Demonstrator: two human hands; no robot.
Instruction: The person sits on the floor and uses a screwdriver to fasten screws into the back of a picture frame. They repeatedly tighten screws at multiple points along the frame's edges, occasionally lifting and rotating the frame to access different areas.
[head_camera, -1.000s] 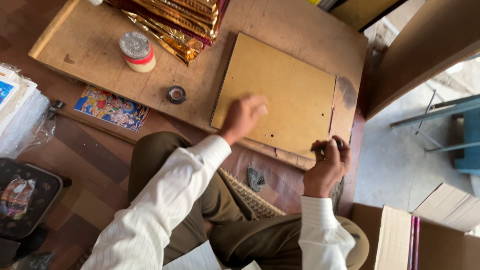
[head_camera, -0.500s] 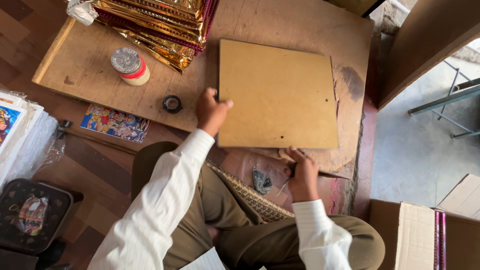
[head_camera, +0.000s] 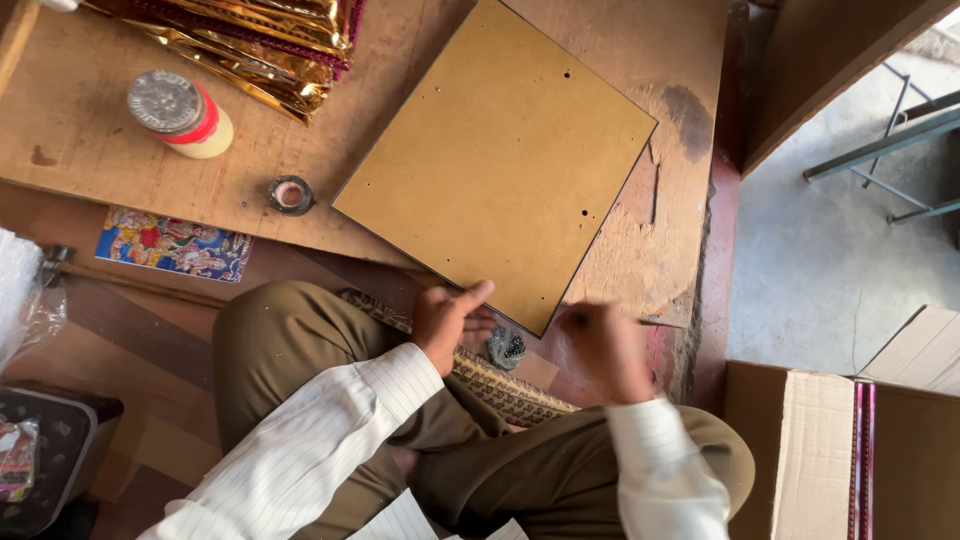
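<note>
Two hands meet at the near corner of a brown board (head_camera: 497, 160), which lies flat and turned cornerwise on the worn table (head_camera: 90, 150), probably so that corner is within easy reach of the lap. Left hand (head_camera: 450, 318) is loosely curled, thumb up against the board's edge; right hand (head_camera: 608, 345) is blurred, fingers bent, and I cannot tell what it pinches. Between them lies a small dark clump (head_camera: 507, 348).

Low worn plywood work board (head_camera: 300, 215), scuffed, dark stain at far right, edge chipped. On it: square brown backing board (head_camera: 500, 160) w/ small holes, lying turned at an angle; stack of gold frame mouldings (head_camera: 270, 40) top left; lidded jar (head_camera: 180, 112) on its side; small tape roll (head_camera: 290, 194). Colourful printed card (head_camera: 175, 245) lies on wood floor (head_camera: 120, 330) just beside the board's near edge.
</note>
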